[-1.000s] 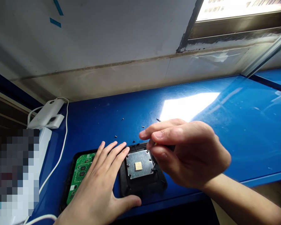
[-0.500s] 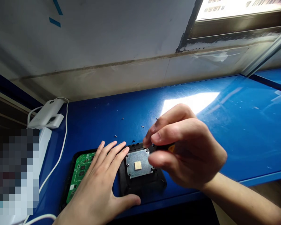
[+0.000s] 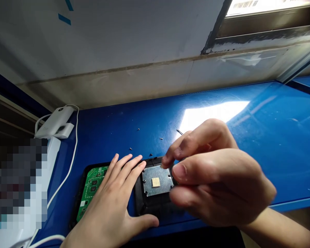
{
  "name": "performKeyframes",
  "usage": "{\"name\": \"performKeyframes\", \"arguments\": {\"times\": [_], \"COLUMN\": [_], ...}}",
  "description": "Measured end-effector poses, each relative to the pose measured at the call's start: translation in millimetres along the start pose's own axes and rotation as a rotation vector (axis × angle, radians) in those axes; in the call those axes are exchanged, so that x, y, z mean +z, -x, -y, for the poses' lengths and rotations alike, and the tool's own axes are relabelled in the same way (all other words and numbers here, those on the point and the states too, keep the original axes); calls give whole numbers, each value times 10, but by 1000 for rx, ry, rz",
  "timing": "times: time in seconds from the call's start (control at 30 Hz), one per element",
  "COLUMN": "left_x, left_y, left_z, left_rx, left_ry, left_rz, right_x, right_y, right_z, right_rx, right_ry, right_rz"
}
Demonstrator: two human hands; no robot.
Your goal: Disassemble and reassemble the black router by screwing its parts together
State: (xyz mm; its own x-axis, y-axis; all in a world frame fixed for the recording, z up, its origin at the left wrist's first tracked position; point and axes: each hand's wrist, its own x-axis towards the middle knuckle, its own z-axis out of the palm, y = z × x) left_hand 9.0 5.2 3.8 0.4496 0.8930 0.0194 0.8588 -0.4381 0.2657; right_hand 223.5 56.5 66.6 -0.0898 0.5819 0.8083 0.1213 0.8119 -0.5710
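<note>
My left hand (image 3: 116, 196) lies open with its fingers spread. It reaches across a green circuit board (image 3: 94, 184) in a black housing and to the left edge of a black cover (image 3: 142, 203). Fixed in the cover is a silvery metal plate (image 3: 150, 172) bearing a small cream square pad (image 3: 156, 182). Over the right side of this plate hovers my right hand (image 3: 214, 172), its thumb and fingers curled together. What they hold, if anything, is hidden. Beyond its knuckles a thin dark pointed thing (image 3: 179, 132) shows in part.
Several small screws lie loose behind the cover, one screw (image 3: 161, 138) nearest the bright reflection. At the left stand a white device (image 3: 55, 120) and a white cable (image 3: 73, 144). The blue table (image 3: 274, 144) meets a wall at the back.
My right hand has moved right and turned; the black and orange object seen between its fingers is now out of sight. My left hand stays in place while the view shifts slightly.
</note>
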Motion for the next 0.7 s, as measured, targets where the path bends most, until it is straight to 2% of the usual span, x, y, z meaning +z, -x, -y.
{"name": "performKeyframes", "arguments": {"times": [0.1, 0.3, 0.5, 0.7], "left_x": [-19, -111, -95, -90], "left_y": [-8, -61, -22, -33], "left_z": [-9, -72, -66, -62], "left_rx": [18, -13, -6, -14], "left_ry": [-5, 35, 15, 5], "left_rz": [-15, 8, 10, -1], "right_x": [1, -25, -29, -32], "right_y": [-18, 33, 44, 70], "right_z": [5, 25, -26, -84], "right_rx": [-1, 50, 11, 27], "right_ry": [-26, -98, -58, -179], "right_rz": [8, 157, 74, 152]}}
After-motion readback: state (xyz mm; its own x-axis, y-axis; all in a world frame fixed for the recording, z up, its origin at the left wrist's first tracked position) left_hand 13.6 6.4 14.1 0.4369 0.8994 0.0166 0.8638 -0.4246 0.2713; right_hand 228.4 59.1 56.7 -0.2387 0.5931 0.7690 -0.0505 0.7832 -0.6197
